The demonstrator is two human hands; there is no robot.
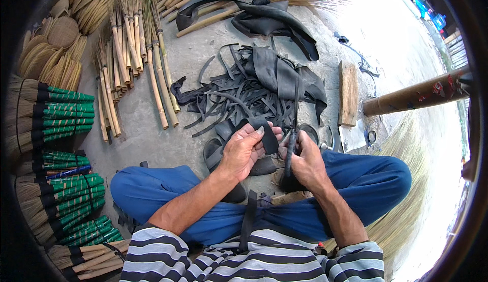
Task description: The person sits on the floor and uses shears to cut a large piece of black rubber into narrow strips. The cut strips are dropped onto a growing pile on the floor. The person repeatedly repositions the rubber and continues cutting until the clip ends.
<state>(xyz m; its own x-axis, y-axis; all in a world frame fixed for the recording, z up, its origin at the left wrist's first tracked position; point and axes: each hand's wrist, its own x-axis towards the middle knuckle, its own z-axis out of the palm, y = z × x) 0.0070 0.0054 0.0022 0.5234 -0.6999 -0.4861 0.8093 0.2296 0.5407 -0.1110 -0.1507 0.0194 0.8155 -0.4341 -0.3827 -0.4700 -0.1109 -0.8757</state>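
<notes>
Between thumb and fingers, my left hand (240, 152) pinches a short, flat strip of black rubber (270, 140) above my lap. Close beside it on the right, my right hand (309, 164) is closed around the dark, wrapped handle of a knife (290, 156). Its narrow blade points away from me and shows nearly edge-on, a small gap from the strip. Just beyond both hands lies a tangled heap of cut black rubber strips (231, 104), with a wider rubber sheet (272, 71) folded over its right side.
A wooden block (348, 94) and a brown pole (417, 96) are at the right. Cane-handled brooms (133, 48) lie far left, green-handled broom bundles (68, 111) along the left edge. Another long rubber piece (274, 20) rests behind the heap. Loose broom grass (406, 180) spreads past my right knee.
</notes>
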